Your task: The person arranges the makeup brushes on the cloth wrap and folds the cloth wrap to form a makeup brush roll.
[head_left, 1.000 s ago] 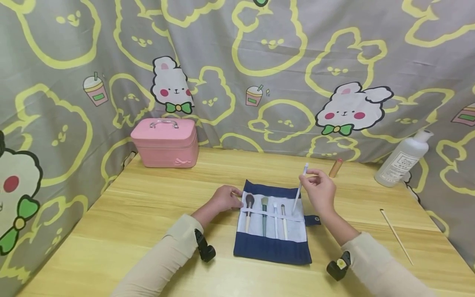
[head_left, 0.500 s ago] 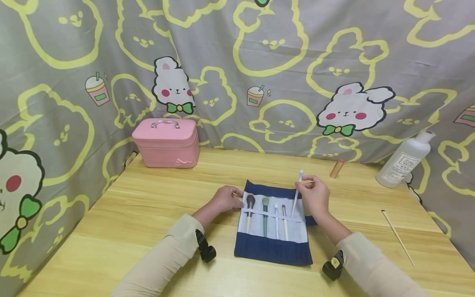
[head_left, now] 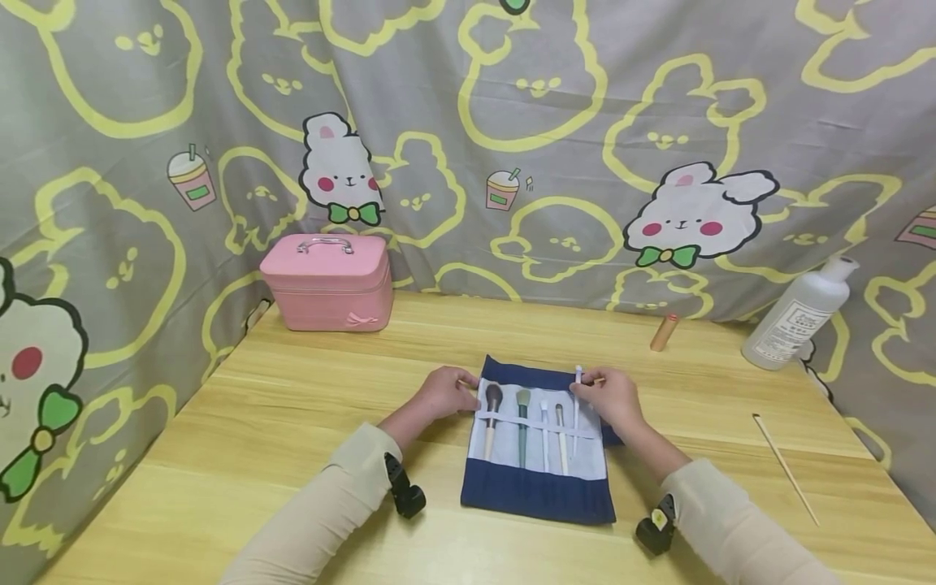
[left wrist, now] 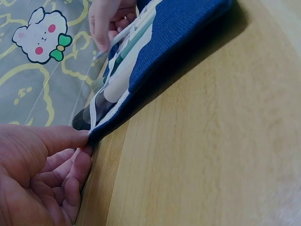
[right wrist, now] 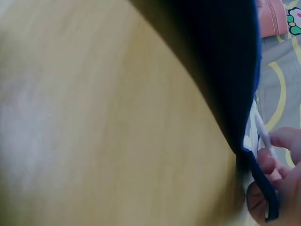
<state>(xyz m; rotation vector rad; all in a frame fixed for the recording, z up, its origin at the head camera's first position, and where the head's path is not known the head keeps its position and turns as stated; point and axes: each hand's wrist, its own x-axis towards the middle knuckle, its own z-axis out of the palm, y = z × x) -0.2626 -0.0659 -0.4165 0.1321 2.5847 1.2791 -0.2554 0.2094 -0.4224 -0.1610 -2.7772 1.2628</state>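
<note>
An unrolled navy makeup brush roll (head_left: 537, 492) with a pale lining lies on the table. Tucked under its elastic band are a large dark-bristled brush (head_left: 493, 399), a green-handled brush (head_left: 522, 439) and two thin pale-handled ones. At the roll's left edge, my left hand (head_left: 448, 392) pinches the fabric between thumb and finger, as the left wrist view confirms. My right hand (head_left: 613, 398) pinches the top of a slim white makeup brush (head_left: 576, 418), whose shaft crosses the band on the roll's right side. In the right wrist view the roll's strap (right wrist: 263, 188) hangs by the right fingers.
A pink case (head_left: 327, 284) stands at the back left. Toward the back right are an orange-brown tube (head_left: 664, 333) and a white bottle (head_left: 797, 315). On the right lies a thin brush (head_left: 786, 469). A patterned curtain (head_left: 439, 106) hangs behind the table (head_left: 292, 390).
My right hand has moved left and down with the white brush, whose shaft now reaches lower, past the elastic band. The left hand stays at the roll's edge.
</note>
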